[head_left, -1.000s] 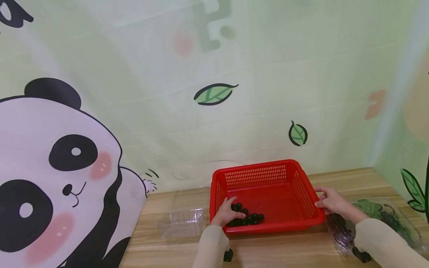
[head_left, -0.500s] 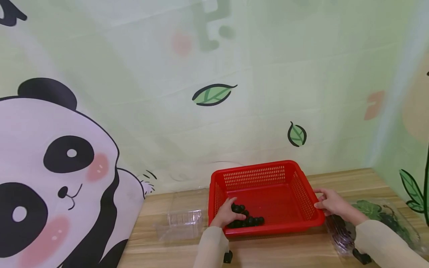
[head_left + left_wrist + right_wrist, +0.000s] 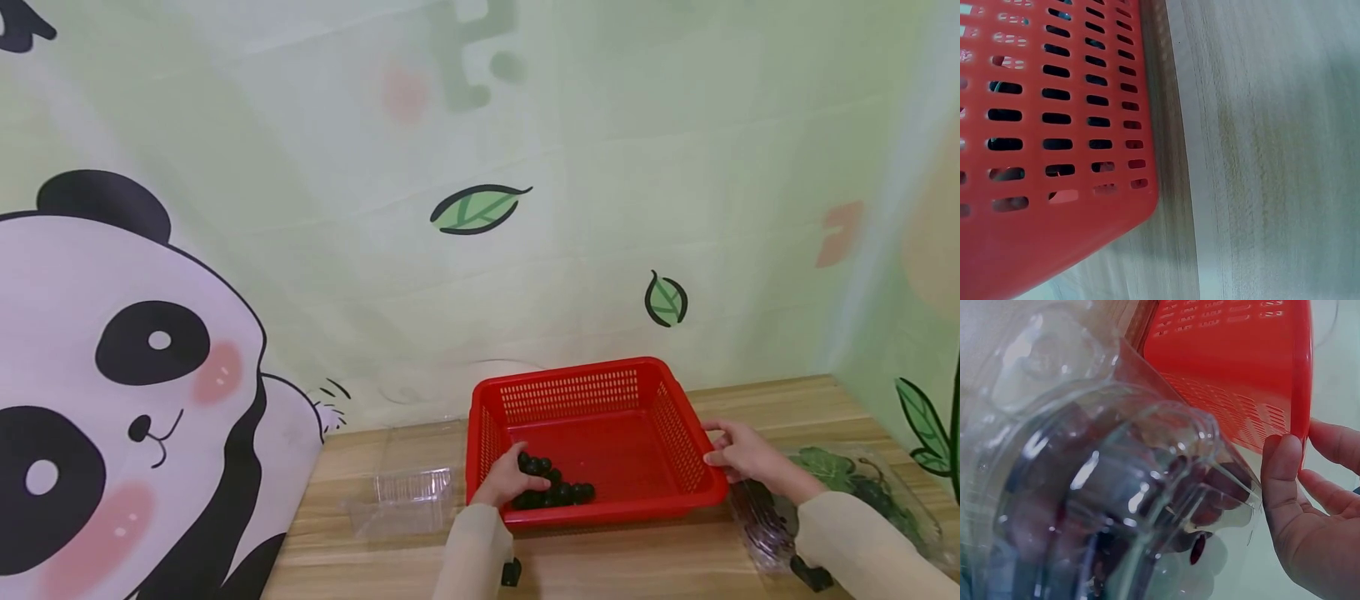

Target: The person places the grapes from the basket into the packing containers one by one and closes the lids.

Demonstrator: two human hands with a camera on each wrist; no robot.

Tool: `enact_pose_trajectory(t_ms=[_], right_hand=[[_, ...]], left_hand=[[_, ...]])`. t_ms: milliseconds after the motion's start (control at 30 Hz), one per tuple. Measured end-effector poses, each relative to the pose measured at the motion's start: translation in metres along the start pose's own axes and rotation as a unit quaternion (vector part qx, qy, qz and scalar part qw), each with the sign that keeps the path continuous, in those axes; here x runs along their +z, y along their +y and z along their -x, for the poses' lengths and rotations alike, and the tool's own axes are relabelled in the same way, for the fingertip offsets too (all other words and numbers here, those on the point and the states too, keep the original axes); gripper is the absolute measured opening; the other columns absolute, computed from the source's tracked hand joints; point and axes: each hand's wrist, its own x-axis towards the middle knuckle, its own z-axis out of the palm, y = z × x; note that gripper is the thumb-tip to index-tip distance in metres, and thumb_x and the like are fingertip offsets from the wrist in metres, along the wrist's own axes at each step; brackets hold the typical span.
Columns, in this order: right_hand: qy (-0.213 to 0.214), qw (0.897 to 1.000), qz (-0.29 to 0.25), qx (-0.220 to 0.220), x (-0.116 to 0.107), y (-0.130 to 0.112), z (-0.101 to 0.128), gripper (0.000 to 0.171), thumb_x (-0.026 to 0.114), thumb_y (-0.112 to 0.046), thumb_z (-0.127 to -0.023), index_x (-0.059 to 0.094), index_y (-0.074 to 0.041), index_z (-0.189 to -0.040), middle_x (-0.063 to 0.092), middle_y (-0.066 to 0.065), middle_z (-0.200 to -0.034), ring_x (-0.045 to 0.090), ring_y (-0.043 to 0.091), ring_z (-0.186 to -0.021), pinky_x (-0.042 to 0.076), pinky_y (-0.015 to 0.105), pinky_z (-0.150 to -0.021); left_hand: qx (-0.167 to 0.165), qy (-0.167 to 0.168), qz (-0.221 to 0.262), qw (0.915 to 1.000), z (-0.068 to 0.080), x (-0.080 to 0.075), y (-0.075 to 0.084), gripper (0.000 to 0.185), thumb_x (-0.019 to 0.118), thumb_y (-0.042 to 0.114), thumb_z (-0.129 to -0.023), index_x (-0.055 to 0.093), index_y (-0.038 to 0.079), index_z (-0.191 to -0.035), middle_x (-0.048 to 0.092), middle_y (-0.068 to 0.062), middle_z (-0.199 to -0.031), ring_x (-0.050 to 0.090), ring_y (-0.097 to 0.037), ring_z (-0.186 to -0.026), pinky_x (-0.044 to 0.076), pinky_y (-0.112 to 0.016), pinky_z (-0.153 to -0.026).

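The left hand's point(image 3: 504, 485) fingers point(image 3: 534, 481) are curling over a heap of dark grapes point(image 3: 553, 492), touching them at the near left corner inside the red basket point(image 3: 600, 392); whether they are pinching one cannot be told; the wrist is reaching in over the near rim; the right hand's point(image 3: 738, 454) fingers point(image 3: 1280, 481) are gripping the basket's right rim, thumb outside; the basket is sitting on the wooden surface point(image 3: 757, 400), its walls slotted; a clear plastic box point(image 3: 1085, 506) with dark fruit is lying just right of it.
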Motion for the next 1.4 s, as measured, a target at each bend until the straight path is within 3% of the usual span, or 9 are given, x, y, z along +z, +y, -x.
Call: enact_pose_trajectory(t_ms=[467,967,1400], right_hand=[[0.006,1.000,0.006,0.009,-0.0004,0.0007,-0.0012,0.052,0.054,-0.001,-0.083,0.029,0.012,-0.126,0.053,0.013,-0.085,0.054,0.016,-0.062,0.050,0.031,-0.055],[0.008,1.000,0.002,0.010,0.0004,0.0020,-0.0013,0.052,0.054,0.000,-0.082,0.029,0.012,-0.126,0.053,0.014,-0.086,0.053,0.016,-0.062,0.050,0.032,-0.054],[0.006,1.000,0.001,0.008,0.0001,0.0002,0.0004,0.052,0.054,0.000,-0.082,0.030,0.012,-0.126,0.054,0.014,-0.086,0.054,0.016,-0.063,0.050,0.032,-0.054]], left_hand=[[0.004,-0.049,0.010,0.9988,0.0004,0.0015,-0.0031,0.090,0.076,0.020,-0.066,0.022,0.029,-0.138,0.039,-0.010,-0.134,0.040,-0.034,-0.117,0.029,-0.063,-0.093],[0.003,-0.042,-0.015,0.9990,-0.0018,0.0032,-0.0054,0.086,0.076,0.020,-0.067,0.026,0.028,-0.136,0.044,-0.010,-0.130,0.043,-0.033,-0.112,0.031,-0.063,-0.091],[0.024,-0.048,-0.023,0.9983,-0.0060,0.0015,-0.0050,0.078,0.074,0.012,-0.068,0.030,0.022,-0.132,0.050,-0.012,-0.122,0.048,-0.027,-0.101,0.035,-0.057,-0.092]])
